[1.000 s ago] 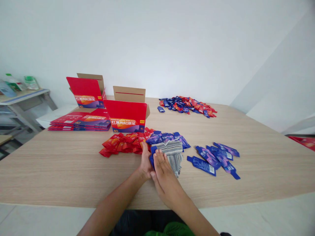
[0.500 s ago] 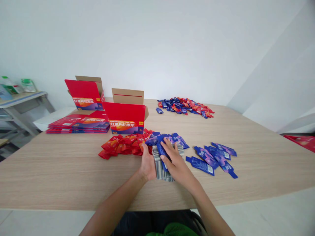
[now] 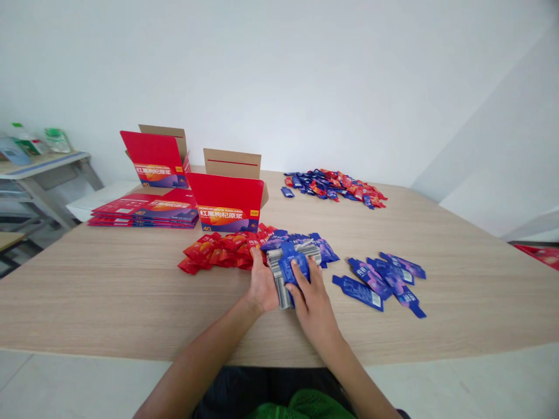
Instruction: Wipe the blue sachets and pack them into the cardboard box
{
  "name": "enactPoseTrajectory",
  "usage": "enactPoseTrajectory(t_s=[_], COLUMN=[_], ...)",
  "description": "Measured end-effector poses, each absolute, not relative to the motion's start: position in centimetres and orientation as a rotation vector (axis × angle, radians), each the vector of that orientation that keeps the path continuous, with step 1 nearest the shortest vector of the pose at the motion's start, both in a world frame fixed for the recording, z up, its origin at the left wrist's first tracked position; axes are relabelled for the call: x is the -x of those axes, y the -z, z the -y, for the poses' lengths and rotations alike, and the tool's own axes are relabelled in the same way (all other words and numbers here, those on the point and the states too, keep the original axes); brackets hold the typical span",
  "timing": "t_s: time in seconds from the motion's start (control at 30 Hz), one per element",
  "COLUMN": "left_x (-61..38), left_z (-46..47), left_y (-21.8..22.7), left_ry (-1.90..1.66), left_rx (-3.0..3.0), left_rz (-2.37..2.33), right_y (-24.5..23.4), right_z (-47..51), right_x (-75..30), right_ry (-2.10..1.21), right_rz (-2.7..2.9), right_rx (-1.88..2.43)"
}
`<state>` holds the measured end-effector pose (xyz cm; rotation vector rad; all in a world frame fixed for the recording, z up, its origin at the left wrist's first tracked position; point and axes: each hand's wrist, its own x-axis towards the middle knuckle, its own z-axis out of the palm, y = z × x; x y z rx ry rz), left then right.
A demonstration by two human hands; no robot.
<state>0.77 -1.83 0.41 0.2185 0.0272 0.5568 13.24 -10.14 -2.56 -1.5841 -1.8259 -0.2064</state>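
Fingers of the right hand [image 3: 315,299]: thumb and index parted, laid on the face of the single blue pouch [image 3: 286,269]. Fingers of the left hand [image 3: 263,286]: thumb extended, the others hidden at the striped cloth [image 3: 283,293]; grip cannot be told. Wood-grain table [image 3: 419,227]: beneath and around both hands. Red carton [image 3: 229,201], flaps up: beyond the left fingers and to their left; second carton [image 3: 155,156] farther off. Flattened cartons [image 3: 146,210], stacked: well left of the left fingers. Mixed heap [image 3: 336,186], red and blue: far beyond the right fingers. Red pouches [image 3: 222,250], piled: just left of the left thumb; piled blue pouches [image 3: 325,247] adjoining, beyond the right fingertips. Loose blue pouches [image 3: 379,274], flat: right of the right fingers. Striped cloth: between the hands, layered, behind the single blue pouch. Single blue pouch: long axis near to far, neck pointing away past the right fingertips, leaning slightly left; lower end partly covered by the right fingers.
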Motion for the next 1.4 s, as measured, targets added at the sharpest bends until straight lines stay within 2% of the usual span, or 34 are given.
enactPoseTrajectory(t_s=[0.53,0.73,1.03,1.4], left_x=[-1.0,-0.5,-0.6,-0.9], left_z=[1.7,1.4,1.9,2.4], left_y=[0.3,-0.5,-0.2,-0.7], left_ry=[-0.589,-0.648,-0.548,-0.577], left_rx=[-0.252,-0.220,-0.248,-0.216], left_rz=[0.000,-0.042,0.017,-0.005], right_y=[0.3,1.1,1.8,-2.0], right_z=[8.3,10.0,10.7,5.6], right_x=[-13.1,-12.6,-11.4,-13.3], right_ry=[0.288,0.324,0.352,0.334], right_rz=[1.925,1.994,1.896,1.675], right_rx=[1.672,1.615,1.640,1.789])
